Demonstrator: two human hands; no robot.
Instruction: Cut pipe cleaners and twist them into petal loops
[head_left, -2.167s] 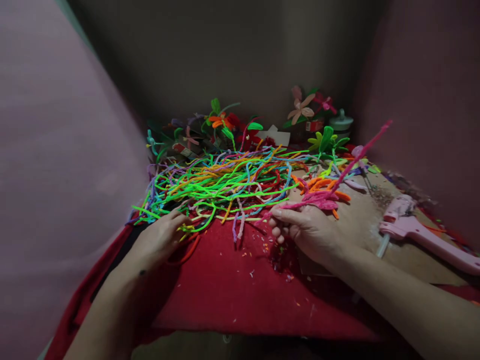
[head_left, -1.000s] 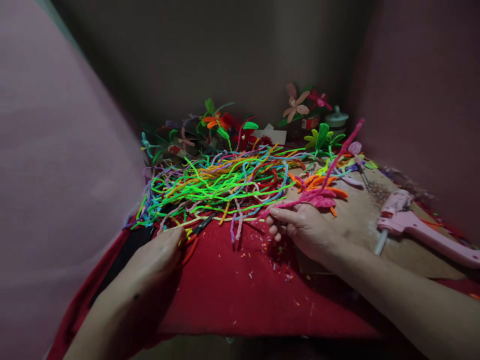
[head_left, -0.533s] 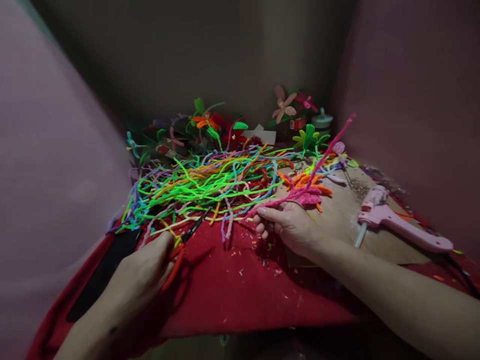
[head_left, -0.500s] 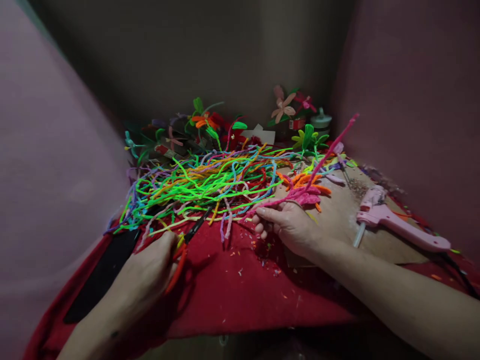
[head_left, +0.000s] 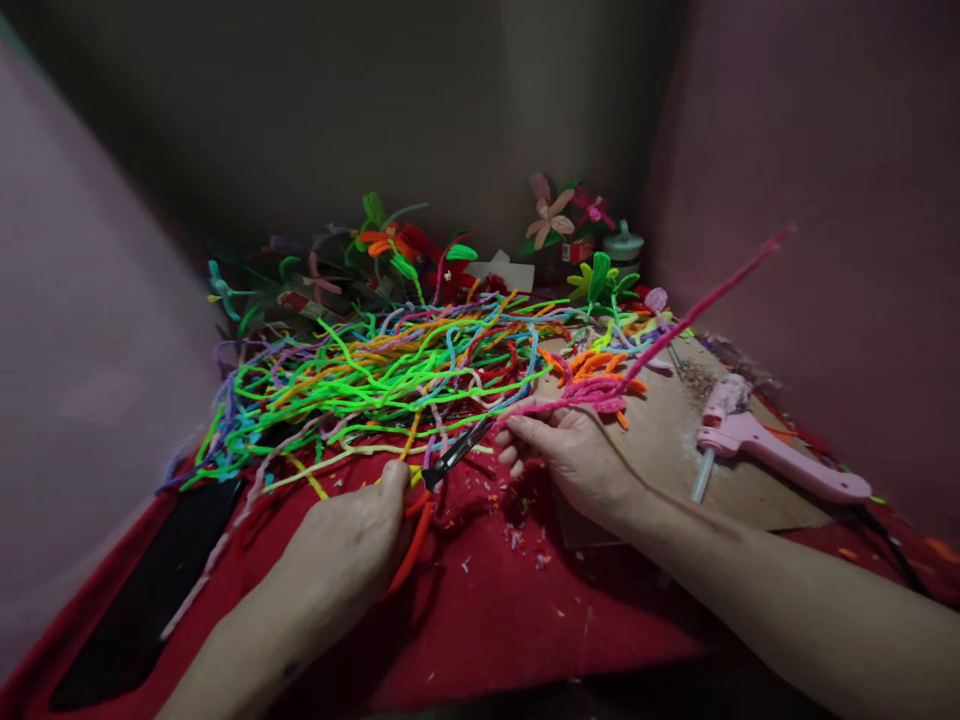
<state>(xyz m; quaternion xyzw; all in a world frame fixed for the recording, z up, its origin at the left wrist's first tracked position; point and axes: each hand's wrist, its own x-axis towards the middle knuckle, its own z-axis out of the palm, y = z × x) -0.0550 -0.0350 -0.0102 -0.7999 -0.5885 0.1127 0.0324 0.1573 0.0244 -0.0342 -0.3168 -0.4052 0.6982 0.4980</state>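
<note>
My left hand [head_left: 352, 540] is closed round the orange handles of a pair of scissors [head_left: 442, 468]. Their dark blades point up and right, and the tips nearly reach my right hand [head_left: 570, 455]. That hand pinches a pink pipe cleaner [head_left: 697, 300], which rises to the upper right and ends in looped pink petals [head_left: 596, 392] beside orange ones. A big tangle of coloured pipe cleaners [head_left: 382, 375] lies just beyond both hands on the red cloth [head_left: 487, 620].
A pink glue gun [head_left: 757, 450] lies on a brown cardboard sheet [head_left: 675, 450] at the right. Finished pipe-cleaner flowers [head_left: 551, 210] and a small lidded jar [head_left: 622, 243] stand along the back wall. A black flat object [head_left: 142, 600] lies at the left. Small clippings litter the cloth.
My left hand pulled the scissors out from under the tangle and swung them right, towards my right hand. The pink pipe cleaner's free end tipped further right.
</note>
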